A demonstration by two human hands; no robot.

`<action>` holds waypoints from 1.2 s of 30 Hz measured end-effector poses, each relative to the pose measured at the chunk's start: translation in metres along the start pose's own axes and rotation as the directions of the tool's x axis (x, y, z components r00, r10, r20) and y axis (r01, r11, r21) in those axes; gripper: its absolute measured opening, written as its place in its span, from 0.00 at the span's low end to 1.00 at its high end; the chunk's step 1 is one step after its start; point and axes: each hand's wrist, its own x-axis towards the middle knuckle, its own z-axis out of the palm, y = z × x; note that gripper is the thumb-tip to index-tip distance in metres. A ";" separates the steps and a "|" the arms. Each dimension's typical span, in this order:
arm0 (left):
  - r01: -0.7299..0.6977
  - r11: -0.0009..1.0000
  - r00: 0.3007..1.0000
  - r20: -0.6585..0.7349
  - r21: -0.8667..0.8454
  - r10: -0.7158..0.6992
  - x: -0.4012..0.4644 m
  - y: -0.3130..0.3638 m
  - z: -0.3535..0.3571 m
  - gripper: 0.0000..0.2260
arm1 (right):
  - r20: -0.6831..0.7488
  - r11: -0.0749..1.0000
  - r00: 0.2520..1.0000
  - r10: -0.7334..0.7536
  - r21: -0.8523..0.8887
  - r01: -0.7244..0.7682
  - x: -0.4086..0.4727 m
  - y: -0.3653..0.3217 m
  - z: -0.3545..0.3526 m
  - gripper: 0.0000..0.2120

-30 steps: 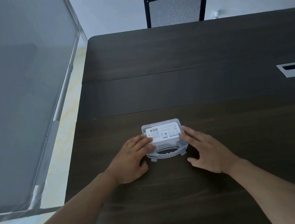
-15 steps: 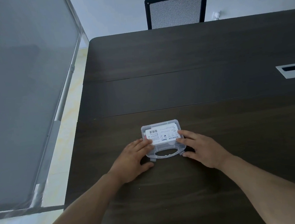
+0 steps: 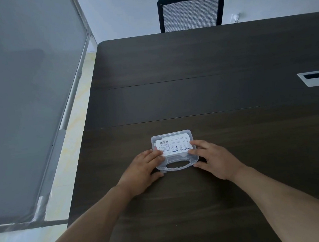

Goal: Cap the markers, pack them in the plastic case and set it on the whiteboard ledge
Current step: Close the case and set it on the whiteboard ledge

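Dark wood-grain surface point(image 3: 210, 101) fills most of the view, seamed into panels; a grey cable port point(image 3: 316, 78) is set in at far right. A frosted glass panel point(image 3: 24, 93) in a metal frame stands off the left edge; whether it is the whiteboard cannot be told, and no ledge is clearly seen. A black mesh chair point(image 3: 191, 12) is tucked in at the far side.

Plastic case point(image 3: 174, 151) lies flat on the near panel of the surface, lid down, handle cut-out facing the person. Markers are not visible through the label; contents cannot be confirmed.

Left hand point(image 3: 142, 171): fingers spread flat, tips pressing on the lid's left edge, thumb at the near-left corner by a latch tab. Right hand point(image 3: 215, 159): fingers likewise extended, tips on the right edge of the label, thumb along the near-right side. Neither hand is curled around the case; both rest on it, flat and uncurled, pressing rather than gripping.

Handling estimate: thin clear moulded plastic, light, fairly stiff but with some flex in the lid; smooth, so likely to slide on the surface if pushed from one side. Latches probably need a firm snap. Best hold for carrying is judged to be the oval handle point(image 3: 176, 165), or both short sides.

White label point(image 3: 173, 146): barcode at upper left, "ENMY" printed inverted; remaining small text unreadable.
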 end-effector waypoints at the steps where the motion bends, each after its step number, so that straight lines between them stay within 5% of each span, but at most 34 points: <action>1: 0.002 1.000 1.000 -0.003 0.000 -0.002 0.001 0.000 -0.001 0.23 | 0.002 1.000 1.000 0.002 0.001 -0.002 0.000 0.000 0.000 0.22; 24: 0.105 0.989 0.990 -0.085 -0.101 -0.114 0.000 0.022 -0.006 0.17 | 0.008 1.000 1.000 0.016 0.019 -0.017 0.002 -0.004 -0.002 0.24; 30: 0.399 0.897 0.910 -0.041 -0.190 -0.413 -0.008 0.039 -0.003 0.39 | -0.066 0.964 0.966 0.249 0.109 -0.241 -0.007 -0.010 0.007 0.44; 36: 0.569 0.783 0.798 -0.061 -0.252 -0.600 -0.008 0.053 0.009 0.31 | -0.091 0.951 0.966 0.241 0.221 -0.217 0.000 -0.019 0.016 0.39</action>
